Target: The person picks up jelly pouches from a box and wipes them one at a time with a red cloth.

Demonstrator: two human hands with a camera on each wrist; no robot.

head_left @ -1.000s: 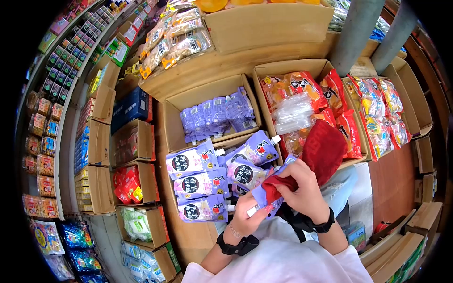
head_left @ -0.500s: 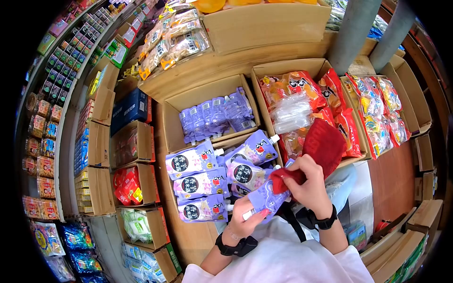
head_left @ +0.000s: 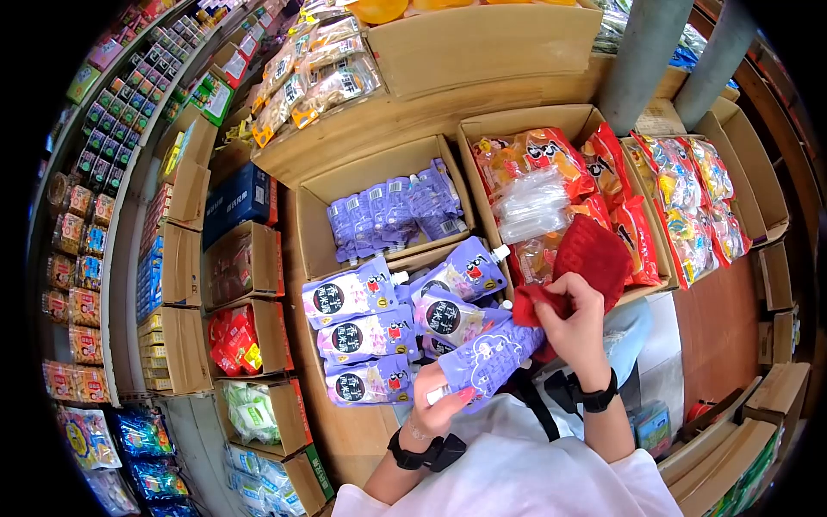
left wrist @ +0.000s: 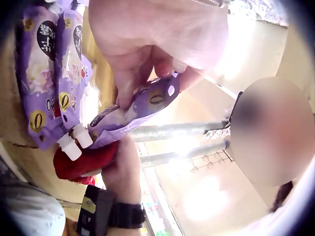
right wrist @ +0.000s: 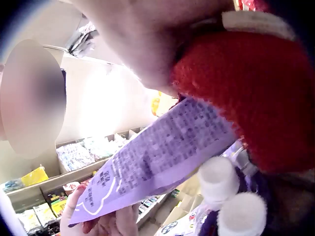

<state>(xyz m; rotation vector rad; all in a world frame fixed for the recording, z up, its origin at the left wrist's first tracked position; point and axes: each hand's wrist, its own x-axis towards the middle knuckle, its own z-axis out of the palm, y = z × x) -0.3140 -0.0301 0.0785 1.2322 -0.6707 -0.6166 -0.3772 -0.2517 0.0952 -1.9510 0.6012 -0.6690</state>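
My left hand (head_left: 433,403) grips the lower left end of a purple drink pouch (head_left: 493,358), thumb on top. The pouch slants up to the right with line drawings on the side facing up. At its far end my right hand (head_left: 575,323) pinches a dark red cloth (head_left: 594,258), the bulk of which hangs up beyond the fingers. In the right wrist view the cloth (right wrist: 256,98) overlaps the upper end of the pouch (right wrist: 157,152), which carries printed text. The left wrist view shows fingers curled around the pouch (left wrist: 142,110) near its corner hole.
Similar pouches (head_left: 362,336) with white caps lie in rows at the left. Behind them a carton (head_left: 319,224) holds more purple pouches. Red snack bags (head_left: 551,159) and a clear plastic bundle (head_left: 532,207) fill the carton at the right. Stocked shelves (head_left: 129,215) line the left.
My right hand has slid with the red cloth up and right along the pouch to its far end, exposing more of it. My left hand has shifted slightly left and keeps its grip.
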